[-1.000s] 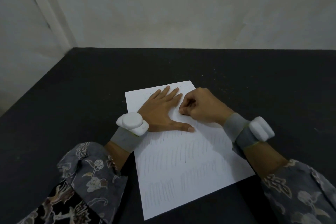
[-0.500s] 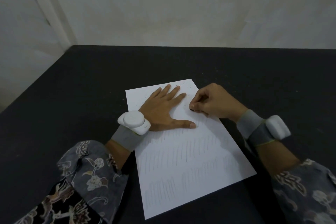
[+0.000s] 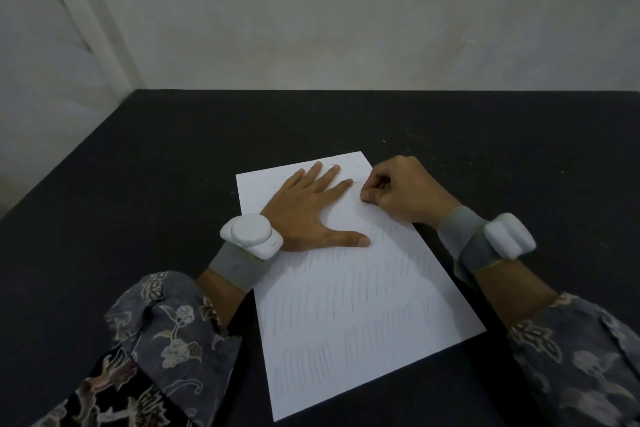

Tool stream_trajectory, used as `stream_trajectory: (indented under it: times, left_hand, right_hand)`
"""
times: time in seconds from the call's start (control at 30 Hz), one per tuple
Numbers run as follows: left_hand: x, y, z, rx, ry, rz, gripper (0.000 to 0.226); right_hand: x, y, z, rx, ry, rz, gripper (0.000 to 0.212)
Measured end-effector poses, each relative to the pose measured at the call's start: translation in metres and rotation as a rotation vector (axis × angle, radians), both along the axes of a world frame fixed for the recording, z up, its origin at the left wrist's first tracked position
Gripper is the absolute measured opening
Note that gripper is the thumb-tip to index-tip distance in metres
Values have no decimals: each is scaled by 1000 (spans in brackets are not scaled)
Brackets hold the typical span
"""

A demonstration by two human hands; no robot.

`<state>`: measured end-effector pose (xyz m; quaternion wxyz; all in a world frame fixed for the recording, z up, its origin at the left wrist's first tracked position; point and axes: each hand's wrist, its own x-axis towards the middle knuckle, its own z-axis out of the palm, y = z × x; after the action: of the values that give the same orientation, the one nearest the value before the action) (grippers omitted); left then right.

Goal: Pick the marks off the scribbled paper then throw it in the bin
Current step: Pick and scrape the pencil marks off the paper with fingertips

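Two hands on paper (image 3: 346, 315), left hand (image 3: 308, 215) flat, right hand (image 3: 401, 192) perhaps pinching something.

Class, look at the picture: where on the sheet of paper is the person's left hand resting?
In the head view, the left hand rests flat on the far, left part of the paper, fingers spread, just left of the curled right hand at the far right edge.

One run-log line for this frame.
left hand flat on paper | right hand fingers curled at far edge, eraser unseen | pencil marks remain | bin unseen
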<state>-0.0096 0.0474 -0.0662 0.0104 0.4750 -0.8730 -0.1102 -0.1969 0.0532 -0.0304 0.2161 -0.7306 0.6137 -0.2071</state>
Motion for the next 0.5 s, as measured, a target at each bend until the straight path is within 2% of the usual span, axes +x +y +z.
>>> stream_trajectory:
  times: [0.13, 0.3, 0.43, 0.5]
  left_hand:
    - [0, 0, 1, 10, -13, 3, 110]
    - [1, 0, 0, 5, 3, -4, 108]
    - [0, -1, 0, 9, -17, 3, 109]
    - [0, -1, 1, 12, -6, 2, 109]
  right_hand:
    - [0, -11, -5, -104, -27, -140, 7]
    - [2, 5, -1, 45, 0, 49, 8]
    - [-3, -5, -2, -65, -40, -79, 6]
    - [-2, -5, -2, -50, -21, -55, 7]
